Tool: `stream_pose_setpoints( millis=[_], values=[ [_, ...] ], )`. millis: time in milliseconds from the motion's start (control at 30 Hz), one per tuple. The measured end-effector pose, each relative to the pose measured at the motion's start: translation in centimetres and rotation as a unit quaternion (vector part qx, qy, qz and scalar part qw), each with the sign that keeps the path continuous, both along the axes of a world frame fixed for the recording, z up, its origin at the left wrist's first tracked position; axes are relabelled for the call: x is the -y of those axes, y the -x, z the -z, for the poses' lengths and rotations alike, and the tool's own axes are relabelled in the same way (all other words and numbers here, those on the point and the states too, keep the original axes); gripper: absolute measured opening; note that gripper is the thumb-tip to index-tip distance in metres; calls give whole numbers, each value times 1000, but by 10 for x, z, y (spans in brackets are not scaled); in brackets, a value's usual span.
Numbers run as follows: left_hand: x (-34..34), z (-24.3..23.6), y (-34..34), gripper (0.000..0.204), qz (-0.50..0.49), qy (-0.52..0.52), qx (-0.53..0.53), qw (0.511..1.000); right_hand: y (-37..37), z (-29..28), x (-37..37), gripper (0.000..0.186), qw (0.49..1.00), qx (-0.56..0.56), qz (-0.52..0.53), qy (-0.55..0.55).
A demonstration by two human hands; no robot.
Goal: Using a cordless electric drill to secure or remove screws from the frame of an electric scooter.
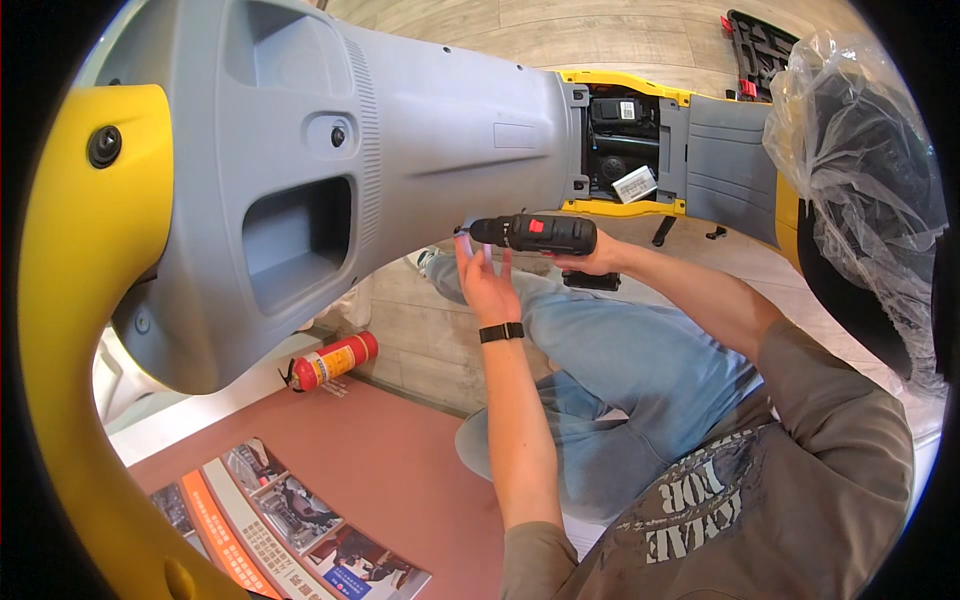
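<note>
My right hand (603, 258) grips the handle of a black cordless drill (545, 233) with a red mark on its side. The drill lies level, its chuck pointing left. At the tip of its bit, the fingers of my left hand (490, 296) pinch a small dark piece that looks like a screw (459, 231). A black band circles my left wrist. Both hands are beside the lower edge of a large grey plastic body panel (450, 130) on a yellow-and-grey vehicle. The drill bit is apart from the panel, as far as I can see.
A yellow-edged open compartment (628, 209) holds black parts and a white labelled block (634, 184). Right of it stands a plastic-wrapped seat (850, 130). A red fire extinguisher (336, 362) lies below the panel, near a printed board (400, 470). An open tool case (762, 45) rests behind.
</note>
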State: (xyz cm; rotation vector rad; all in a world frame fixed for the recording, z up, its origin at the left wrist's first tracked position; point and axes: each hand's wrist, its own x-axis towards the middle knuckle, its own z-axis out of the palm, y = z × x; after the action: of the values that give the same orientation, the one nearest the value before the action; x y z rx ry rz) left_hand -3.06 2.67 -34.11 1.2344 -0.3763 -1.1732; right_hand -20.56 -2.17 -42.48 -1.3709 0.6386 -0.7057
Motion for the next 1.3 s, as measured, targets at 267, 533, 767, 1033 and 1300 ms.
stream_pose_setpoints(
  millis=[267,533,767,1033,1300],
  values=[
    [6,1,-28,41,-66,-57,42,995,-4,3,-4,35,979,70,-45,-187],
    [24,12,-28,28,-87,-103,172,976,-3,-7,-4,27,963,120,-49,-235],
    [28,11,-27,20,-110,-80,181,974,-2,-7,-5,29,967,118,-56,-217],
    [28,7,-25,23,-118,-84,141,979,-1,-8,-6,31,962,125,-69,-231],
    [29,8,-25,25,-125,-73,146,979,-1,-11,-6,31,960,110,-58,-252]
  ],
)
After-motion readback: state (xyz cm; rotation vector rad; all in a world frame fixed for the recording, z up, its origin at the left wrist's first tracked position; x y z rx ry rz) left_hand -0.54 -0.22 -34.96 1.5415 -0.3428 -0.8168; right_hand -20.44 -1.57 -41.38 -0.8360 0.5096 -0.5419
